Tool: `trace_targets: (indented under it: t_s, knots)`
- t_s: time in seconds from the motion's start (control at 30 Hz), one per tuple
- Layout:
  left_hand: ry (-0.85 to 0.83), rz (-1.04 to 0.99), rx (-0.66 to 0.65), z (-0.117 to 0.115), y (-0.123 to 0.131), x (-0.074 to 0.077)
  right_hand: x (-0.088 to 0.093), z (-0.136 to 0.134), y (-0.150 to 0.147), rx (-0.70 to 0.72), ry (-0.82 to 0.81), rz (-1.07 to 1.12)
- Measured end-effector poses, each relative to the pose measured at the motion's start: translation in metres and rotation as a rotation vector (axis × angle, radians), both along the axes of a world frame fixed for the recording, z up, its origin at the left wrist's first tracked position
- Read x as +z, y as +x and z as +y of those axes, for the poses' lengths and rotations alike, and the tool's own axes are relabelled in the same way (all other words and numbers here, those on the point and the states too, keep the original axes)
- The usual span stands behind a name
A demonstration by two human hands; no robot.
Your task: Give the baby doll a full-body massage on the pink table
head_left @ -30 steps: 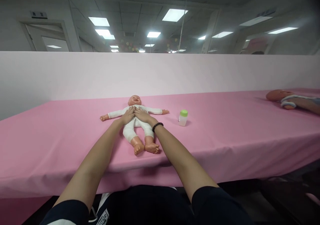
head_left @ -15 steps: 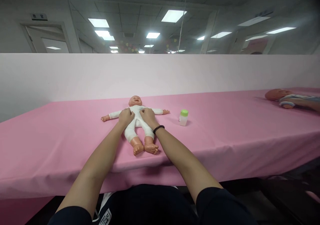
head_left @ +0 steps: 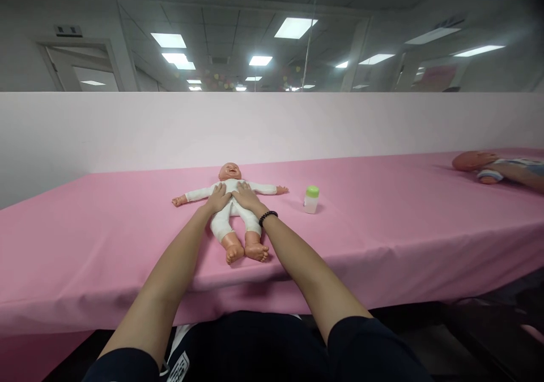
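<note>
pink-covered table (head_left: 382,206) before a white wall (head_left: 272,124) bears a white-suited doll (head_left: 233,207) face up, left hand (head_left: 219,198) and right hand (head_left: 247,199) flat on its torso (head_left: 232,185), fingers outstretched, gripping nothing; handling seems mid-course, its end unshown, the green-capped bottle (head_left: 311,200) standing nearby untouched.

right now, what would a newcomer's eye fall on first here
Probably the white-clad doll lying centre, the left hand and right hand on its torso. Then the green-capped bottle right of it, on the pink cover. A second doll lies at the right edge.
</note>
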State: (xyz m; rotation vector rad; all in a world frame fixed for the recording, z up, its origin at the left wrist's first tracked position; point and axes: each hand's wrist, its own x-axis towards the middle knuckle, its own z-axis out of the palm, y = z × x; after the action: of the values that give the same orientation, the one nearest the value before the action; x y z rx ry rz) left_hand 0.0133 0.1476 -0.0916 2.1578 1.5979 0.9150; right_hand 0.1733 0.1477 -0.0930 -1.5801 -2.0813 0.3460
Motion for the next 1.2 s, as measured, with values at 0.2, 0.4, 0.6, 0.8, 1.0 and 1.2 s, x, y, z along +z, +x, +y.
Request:
trace_targets:
  t_s: [0.2,0.4,0.6,0.8,1.0,1.2]
  knots:
    - [0.099,0.066,0.172,-0.004,-0.007,-0.002,0.005,-0.013,0.001,-0.094,0.156,0.094]
    - [0.293,0.122,-0.035,0.003,-0.001,-0.001,0.005,-0.006,-0.003,0.212,0.29,0.138]
    - [0.205,0.219,-0.116,0.015,0.0,-0.007,0.001,0.0,-0.005,0.158,0.049,0.015]
    - [0.147,0.235,0.09,0.004,-0.001,-0.004,0.004,-0.009,-0.004,-0.078,0.083,0.048]
    - [0.212,0.237,0.194,-0.014,0.003,0.005,0.01,-0.018,-0.003,-0.114,0.249,0.031]
    - [0.237,0.159,-0.19,0.0,0.0,0.0,0.003,-0.002,-0.004,0.225,0.231,0.043]
